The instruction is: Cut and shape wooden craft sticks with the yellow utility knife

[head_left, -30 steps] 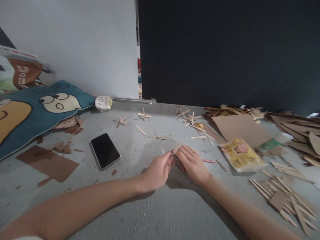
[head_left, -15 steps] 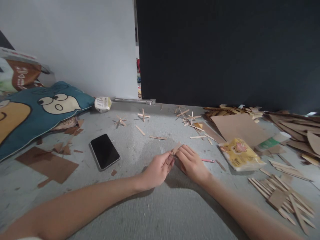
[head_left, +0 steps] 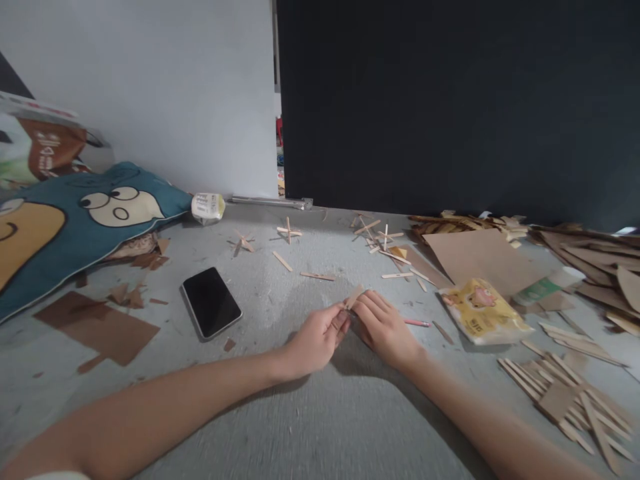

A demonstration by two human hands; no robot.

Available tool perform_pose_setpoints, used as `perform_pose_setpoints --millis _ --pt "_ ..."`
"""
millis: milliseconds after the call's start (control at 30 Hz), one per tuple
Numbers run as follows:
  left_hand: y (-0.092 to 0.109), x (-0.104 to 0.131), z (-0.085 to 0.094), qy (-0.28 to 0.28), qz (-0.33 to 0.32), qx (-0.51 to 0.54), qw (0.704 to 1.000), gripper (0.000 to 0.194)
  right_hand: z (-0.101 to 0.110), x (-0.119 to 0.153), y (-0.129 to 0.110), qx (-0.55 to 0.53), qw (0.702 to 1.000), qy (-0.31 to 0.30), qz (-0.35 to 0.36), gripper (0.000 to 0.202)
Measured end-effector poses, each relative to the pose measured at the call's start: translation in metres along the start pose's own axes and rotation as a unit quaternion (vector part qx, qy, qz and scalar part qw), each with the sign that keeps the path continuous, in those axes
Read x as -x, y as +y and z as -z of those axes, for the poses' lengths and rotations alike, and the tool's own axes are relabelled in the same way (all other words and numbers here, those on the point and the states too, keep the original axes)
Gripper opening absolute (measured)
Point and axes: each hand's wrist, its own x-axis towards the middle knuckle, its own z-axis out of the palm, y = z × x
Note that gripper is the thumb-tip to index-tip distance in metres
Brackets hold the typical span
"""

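My left hand [head_left: 317,340] and my right hand [head_left: 383,327] meet at the middle of the table, both closed in pinches. A short, flat, pale brown piece, which looks like a wooden craft stick [head_left: 355,295], sticks up between their fingertips. Its lower part is hidden by the fingers. A pink pencil-like stick [head_left: 416,323] lies just right of my right hand, partly behind it. Beyond the hands, single craft sticks [head_left: 318,276] and crossed-stick pieces [head_left: 289,231] lie on the tabletop.
A phone [head_left: 211,302] and cut cardboard [head_left: 110,327] lie to the left, near a blue cushion [head_left: 135,197]. To the right are a yellow packet [head_left: 484,310], a green-and-white tube [head_left: 547,285], a craft stick pile [head_left: 565,393] and cardboard sheets [head_left: 480,257]. A dark panel [head_left: 450,107] stands behind.
The whole view has shifted very slightly. My hands keep nearly the same pose, and the small piece between them shows a little more upright.
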Motion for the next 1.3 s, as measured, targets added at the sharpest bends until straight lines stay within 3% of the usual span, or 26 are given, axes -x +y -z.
perform_pose_setpoints --millis 133,333,567,733,933,1100,1300 --pt "-0.004 0.0 0.001 -0.003 -0.007 -0.031 0.999 0.044 -0.001 0.001 0.001 -0.011 1.0 -0.001 0.001 0.028" --pt "0.002 0.002 0.0 -0.001 0.015 0.012 1.0 0.058 -0.002 0.003 0.001 -0.024 1.0 0.004 -0.007 0.026" --pt "-0.011 -0.001 0.002 0.012 -0.011 -0.054 0.998 0.051 -0.004 0.003 0.003 -0.01 1.0 0.004 -0.004 0.029" --pt "-0.003 0.003 0.002 0.001 -0.003 -0.024 1.0 0.051 -0.004 0.004 0.005 -0.005 1.0 -0.003 -0.012 0.028" --pt "0.001 0.005 0.001 0.059 -0.012 0.006 0.998 0.051 -0.005 0.005 0.008 -0.022 0.997 0.02 -0.07 0.028" --pt "-0.003 0.002 0.002 0.106 0.0 -0.028 0.994 0.051 -0.004 0.002 0.004 -0.023 0.997 0.026 -0.074 0.025" --pt "0.002 0.002 0.003 0.112 0.021 -0.094 0.989 0.049 -0.002 0.003 0.001 -0.041 0.995 0.063 -0.067 0.034"
